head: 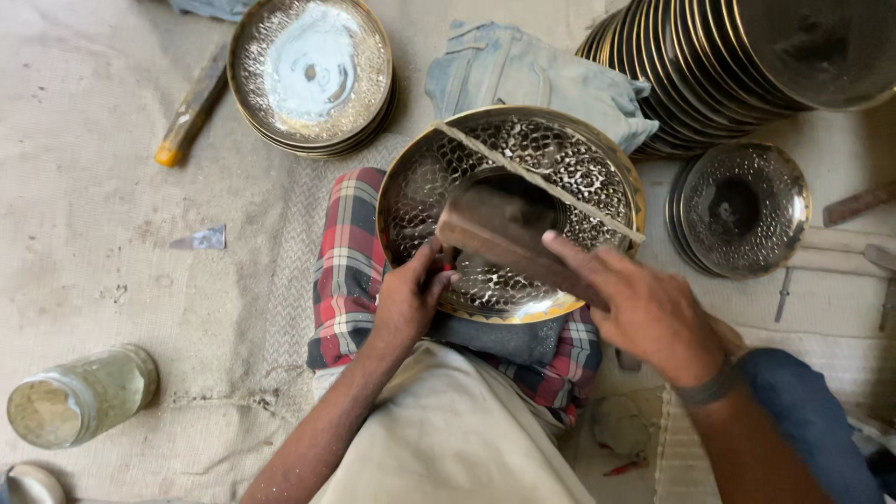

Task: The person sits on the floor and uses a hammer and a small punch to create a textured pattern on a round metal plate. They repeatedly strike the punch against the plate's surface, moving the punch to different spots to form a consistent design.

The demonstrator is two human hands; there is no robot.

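I look straight down at a floor covered in coarse beige cloth (103,168), dusty and creased, with a zigzag-weave mat (294,243) under my legs. I sit on it; a red checked cloth (350,261) lies over my lap.

The hammered metal bowl (511,210) rests tilted on my lap against a dark pad, gold rim towards me, its dimpled inner face up. A thin straight stick (541,182) lies across its mouth from upper left to lower right.

My left hand (409,299) is at the bowl's near rim; its fingers are curled together over the edge, gripping it. My right hand (649,313) is above the bowl's lower right side, fingers closed round a flat brown block-like tool (495,229), forefinger stretched along its top. The tool is blurred; I cannot tell whether it touches the bowl's floor.

Around me:
- a stack of finished dimpled bowls (313,70) at upper centre-left, with a wooden handle with an orange tip (191,107) beside it;
- a folded pale blue cloth (532,75) just behind the bowl;
- a slanted row of dark gold-rimmed plates (709,65) at upper right, a smaller dimpled stack (742,210) below it;
- a dusty glass jar (79,397) on its side at lower left;
- a small metal scrap (201,240) on the cloth.
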